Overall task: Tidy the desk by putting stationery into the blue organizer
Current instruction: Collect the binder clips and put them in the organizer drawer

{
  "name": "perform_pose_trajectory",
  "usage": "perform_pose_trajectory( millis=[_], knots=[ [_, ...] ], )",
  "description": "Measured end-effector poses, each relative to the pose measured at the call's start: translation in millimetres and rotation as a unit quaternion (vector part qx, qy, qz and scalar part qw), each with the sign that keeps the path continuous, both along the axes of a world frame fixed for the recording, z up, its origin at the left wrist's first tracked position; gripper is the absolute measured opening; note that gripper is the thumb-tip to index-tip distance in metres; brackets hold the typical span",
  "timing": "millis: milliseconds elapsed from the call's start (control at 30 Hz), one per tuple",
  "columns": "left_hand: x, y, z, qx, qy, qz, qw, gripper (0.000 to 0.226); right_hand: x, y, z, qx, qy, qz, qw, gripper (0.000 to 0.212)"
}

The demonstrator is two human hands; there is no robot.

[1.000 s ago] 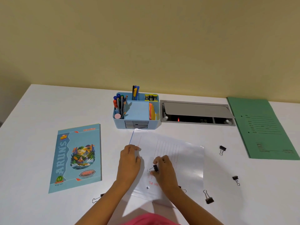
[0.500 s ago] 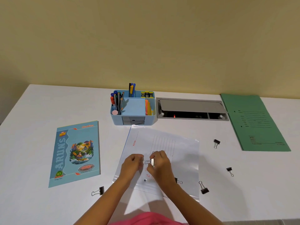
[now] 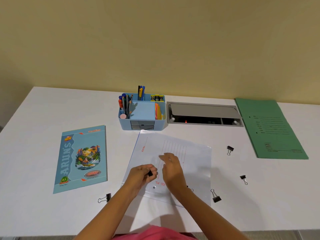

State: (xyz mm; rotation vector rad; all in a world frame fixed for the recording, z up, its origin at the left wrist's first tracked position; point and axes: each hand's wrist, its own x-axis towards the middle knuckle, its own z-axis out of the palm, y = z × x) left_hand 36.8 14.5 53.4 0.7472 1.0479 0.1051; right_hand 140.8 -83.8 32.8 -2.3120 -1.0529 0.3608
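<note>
The blue organizer (image 3: 124,124) stands at the back of the white desk, filled with pens, sticky notes and small yellow-black items. In front of it lies a clear plastic folder (image 3: 195,158). Over the folder, my left hand (image 3: 141,175) is closed on a small black binder clip (image 3: 150,173). My right hand (image 3: 170,168) hovers just right of it, fingers apart and holding nothing. Loose binder clips lie on the desk: one at the front left (image 3: 104,198), one at the front right (image 3: 215,196), two further right (image 3: 230,149) (image 3: 243,178).
A blue notebook (image 3: 81,158) lies to the left of the folder. A green file folder (image 3: 270,129) lies at the far right. An open grey cable box (image 3: 204,110) is set into the desk beside the organizer. The desk's front edge is close to my body.
The binder clip has passed from my right hand into my left hand. My right hand has opened and lifted slightly away over the folder.
</note>
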Motion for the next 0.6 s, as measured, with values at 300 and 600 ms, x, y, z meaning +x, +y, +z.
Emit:
perform_pose_trajectory(
  millis=[300, 600],
  knots=[
    [-6.1, -3.2, 1.2, -0.021, 0.015, 0.036, 0.999, 0.023, 11.0, -4.6, -21.9, -0.166, -0.027, 0.058, 0.984, 0.024],
    [-3.2, -3.1, 12.2, -0.122, -0.022, 0.087, 0.988, 0.013, 3.7, -0.1, 4.5, -0.061, 0.012, -0.027, 0.998, 0.017]
  ],
)
